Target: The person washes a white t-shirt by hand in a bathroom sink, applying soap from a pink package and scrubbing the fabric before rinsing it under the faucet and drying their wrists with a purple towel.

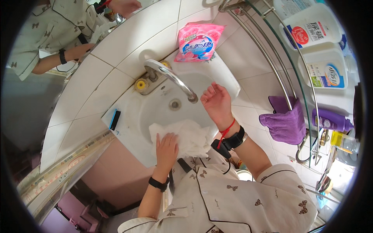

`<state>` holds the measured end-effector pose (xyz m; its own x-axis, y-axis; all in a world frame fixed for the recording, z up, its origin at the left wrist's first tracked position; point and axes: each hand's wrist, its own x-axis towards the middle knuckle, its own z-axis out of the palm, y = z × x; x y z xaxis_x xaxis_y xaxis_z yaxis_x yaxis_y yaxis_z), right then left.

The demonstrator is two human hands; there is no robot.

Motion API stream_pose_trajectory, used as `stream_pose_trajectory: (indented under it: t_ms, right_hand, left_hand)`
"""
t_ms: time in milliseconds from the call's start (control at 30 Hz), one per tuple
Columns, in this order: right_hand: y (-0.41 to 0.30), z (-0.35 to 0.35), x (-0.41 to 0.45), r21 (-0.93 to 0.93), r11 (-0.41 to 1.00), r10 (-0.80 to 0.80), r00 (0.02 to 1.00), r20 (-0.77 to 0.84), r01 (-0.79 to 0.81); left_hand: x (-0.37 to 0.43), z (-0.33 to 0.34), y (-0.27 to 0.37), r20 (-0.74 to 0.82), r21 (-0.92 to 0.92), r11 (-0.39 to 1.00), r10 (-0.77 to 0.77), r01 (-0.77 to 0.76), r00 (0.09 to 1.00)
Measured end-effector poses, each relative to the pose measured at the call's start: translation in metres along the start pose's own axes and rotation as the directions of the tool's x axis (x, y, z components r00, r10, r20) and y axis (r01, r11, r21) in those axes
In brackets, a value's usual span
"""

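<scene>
A white cloth [189, 137] lies bunched over the front rim of a white ceramic washbasin [157, 102]. On the cloth's left part rests my left hand [167, 148], fingers spread a little; whether it pinches any fabric does not show. My right hand [217, 102] is raised over the basin's right side, near the end of the curved chrome faucet [172, 75], fingers loosely curled and nothing visible in them. A pink detergent packet [198, 43] stands at the basin's back right corner. A small blue and black brush [115, 120] lies on the left ledge.
A yellow-marked tap handle [141, 84] sits left of the faucet. On the right, a glass and metal shelf holds white bottles [323, 68] and a purple bottle [332, 120]; a purple towel [284, 122] hangs from its rail. A mirror [38, 96] is at the left.
</scene>
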<state>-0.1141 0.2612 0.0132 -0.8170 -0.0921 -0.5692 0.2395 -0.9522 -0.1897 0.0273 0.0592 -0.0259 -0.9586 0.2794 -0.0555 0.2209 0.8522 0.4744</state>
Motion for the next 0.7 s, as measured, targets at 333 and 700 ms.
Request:
stream_pose_trajectory:
  t_ms: [333, 700]
  right_hand:
    - [0.017, 0.050, -0.035, -0.288, 0.845, -0.388, 0.888, 0.248, 0.450]
    - [0.004, 0.055, -0.033, -0.376, 0.835, -0.359, 0.915, 0.183, 0.403]
  left_hand:
    - [0.048, -0.091, 0.101, -0.221, -0.606, 0.772, 0.065, -0.189, 0.973]
    - [0.081, -0.110, 0.086, -0.291, -0.533, 0.783, 0.187, -0.321, 0.938]
